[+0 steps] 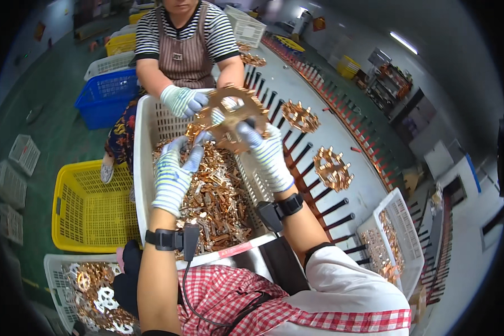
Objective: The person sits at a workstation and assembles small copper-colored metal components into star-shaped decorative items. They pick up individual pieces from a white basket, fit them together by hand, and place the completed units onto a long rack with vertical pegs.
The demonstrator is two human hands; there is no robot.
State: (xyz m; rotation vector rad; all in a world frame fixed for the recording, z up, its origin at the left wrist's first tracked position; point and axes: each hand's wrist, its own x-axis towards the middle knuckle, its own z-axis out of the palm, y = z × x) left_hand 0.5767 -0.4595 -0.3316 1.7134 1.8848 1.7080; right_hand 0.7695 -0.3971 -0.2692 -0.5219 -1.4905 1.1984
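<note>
My right hand, in a striped knit glove, grips the edge of a copper-coloured metal disc with cut-outs and teeth around its rim. The disc is tilted and slightly blurred above a white plastic crate. Under it, the crate holds a heap of small copper-coloured metal pieces. My left hand, gloved alike, hovers over the heap by the disc's lower left side, fingers apart; whether a fingertip touches the disc is hard to tell. Across the crate, a co-worker's gloved hand is close to the disc's far side.
Two toothed copper-coloured pieces, one farther and one nearer, rest at the right by a row of black-handled rods. A yellow basket, a blue basket and a crate of metal parts stand left. Another filled crate stands right.
</note>
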